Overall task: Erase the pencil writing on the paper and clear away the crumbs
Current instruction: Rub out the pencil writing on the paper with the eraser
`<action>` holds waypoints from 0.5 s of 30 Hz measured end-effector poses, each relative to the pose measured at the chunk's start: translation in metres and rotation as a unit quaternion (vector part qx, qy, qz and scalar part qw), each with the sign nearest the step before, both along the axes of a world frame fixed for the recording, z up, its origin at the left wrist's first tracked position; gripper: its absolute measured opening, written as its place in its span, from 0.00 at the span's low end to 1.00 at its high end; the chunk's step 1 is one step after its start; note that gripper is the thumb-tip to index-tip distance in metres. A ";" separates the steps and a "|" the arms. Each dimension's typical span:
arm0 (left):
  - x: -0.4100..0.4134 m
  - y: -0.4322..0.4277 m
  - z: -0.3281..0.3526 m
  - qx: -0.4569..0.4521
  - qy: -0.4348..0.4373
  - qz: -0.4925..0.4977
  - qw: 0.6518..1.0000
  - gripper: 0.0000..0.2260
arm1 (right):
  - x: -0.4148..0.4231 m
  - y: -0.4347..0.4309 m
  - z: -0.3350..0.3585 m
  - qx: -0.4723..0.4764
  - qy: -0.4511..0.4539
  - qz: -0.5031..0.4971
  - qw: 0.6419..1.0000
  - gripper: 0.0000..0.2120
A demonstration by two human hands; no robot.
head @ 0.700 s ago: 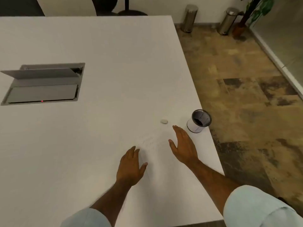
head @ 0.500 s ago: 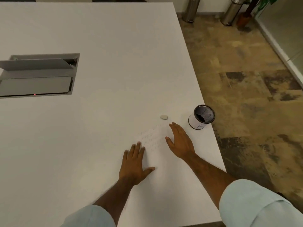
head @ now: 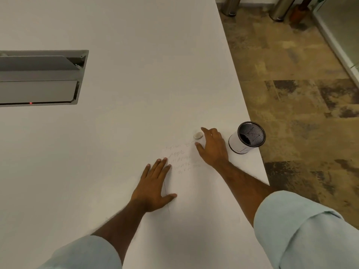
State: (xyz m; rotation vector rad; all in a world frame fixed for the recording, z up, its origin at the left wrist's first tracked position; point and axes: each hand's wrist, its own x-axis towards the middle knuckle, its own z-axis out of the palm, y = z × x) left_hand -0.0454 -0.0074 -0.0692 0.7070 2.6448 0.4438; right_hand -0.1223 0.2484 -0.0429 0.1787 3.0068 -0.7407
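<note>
In the head view the task is barely begun. Several lines of grey pencil writing (head: 182, 158) stand unerased across the upper part of the white sheet of paper (head: 194, 210), which lies at lower centre of the frame on the wide white table (head: 136, 74), its edges hard to tell from the surface. No eraser crumbs show, so both the rubbing out and the clearing are left to do, as I judge it.

The small pale oval eraser (head: 198, 135) lies on the table just past the paper's top edge. The right hand (head: 212, 147) is spread loosely beside it, forefinger above and thumb below, with nothing held. The left hand (head: 153, 183) lies flat with straight fingers on the paper's left edge, pressing it down.

The one container, a white cylindrical cup with a black mesh lining (head: 247, 137), stands right of the right hand near the table's edge. Nothing rises above its rim, and its bottom is in shadow.
</note>
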 end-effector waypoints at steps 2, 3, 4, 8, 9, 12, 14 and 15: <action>0.005 0.002 -0.006 0.045 0.032 0.027 0.998 0.42 | -0.008 -0.003 -0.004 -0.005 -0.005 0.005 1.000 0.26; 0.006 0.004 -0.007 0.067 0.044 0.044 0.996 0.42 | -0.012 -0.003 -0.006 0.001 -0.010 0.012 1.000 0.25; 0.007 0.006 -0.007 0.082 0.051 0.061 0.993 0.41 | -0.013 -0.004 -0.007 0.008 -0.017 0.018 1.000 0.24; 0.008 0.015 -0.012 0.052 0.073 0.099 0.991 0.43 | -0.016 -0.003 -0.018 -0.019 -0.006 0.014 1.000 0.16; 0.008 0.016 -0.015 0.036 0.073 0.100 0.992 0.43 | -0.016 -0.003 -0.022 -0.038 0.008 0.007 0.999 0.14; 0.009 0.017 -0.018 0.011 0.070 0.100 0.992 0.44 | -0.015 -0.001 -0.027 -0.092 0.047 -0.024 0.994 0.10; 0.009 0.016 -0.020 0.004 0.075 0.101 0.992 0.45 | -0.014 -0.004 -0.025 -0.129 0.080 -0.055 0.987 0.10; 0.008 0.016 -0.021 0.002 0.078 0.100 0.992 0.45 | -0.012 -0.007 -0.023 -0.158 0.097 -0.068 0.980 0.10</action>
